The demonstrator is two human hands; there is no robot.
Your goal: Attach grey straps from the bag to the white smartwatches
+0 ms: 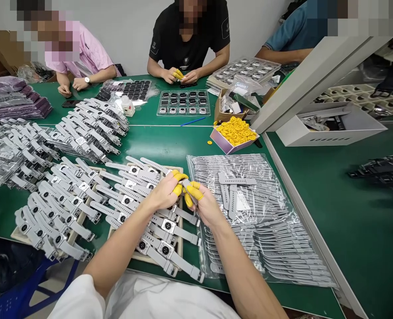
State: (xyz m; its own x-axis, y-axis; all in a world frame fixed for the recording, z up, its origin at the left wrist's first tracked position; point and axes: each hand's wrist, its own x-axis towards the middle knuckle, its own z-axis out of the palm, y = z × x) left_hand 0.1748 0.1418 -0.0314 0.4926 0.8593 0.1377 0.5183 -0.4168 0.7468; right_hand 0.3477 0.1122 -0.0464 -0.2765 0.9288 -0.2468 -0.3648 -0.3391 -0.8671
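Observation:
Both hands meet above the near right edge of a tray of watches, with yellow finger cots on several fingertips. My left hand (166,189) is closed in a pinch on a small piece, mostly hidden by the fingers; it looks like a watch case. My right hand (207,204) grips a grey watch strap (187,184) against that piece. Grey-strapped watches (167,225) lie in rows on the cream tray (180,259) below, many with black round sensors facing up. Right of the hands lies a clear bag of grey straps (276,239), with loose straps (233,201) on top.
A box of yellow finger cots (235,133) stands beyond the bag. More watch trays (55,208) and stacked watches (90,128) fill the left. Across the green table, a co-worker in black (190,40) handles parts behind a clear tray (183,103). A slanted white post (302,84) rises at right.

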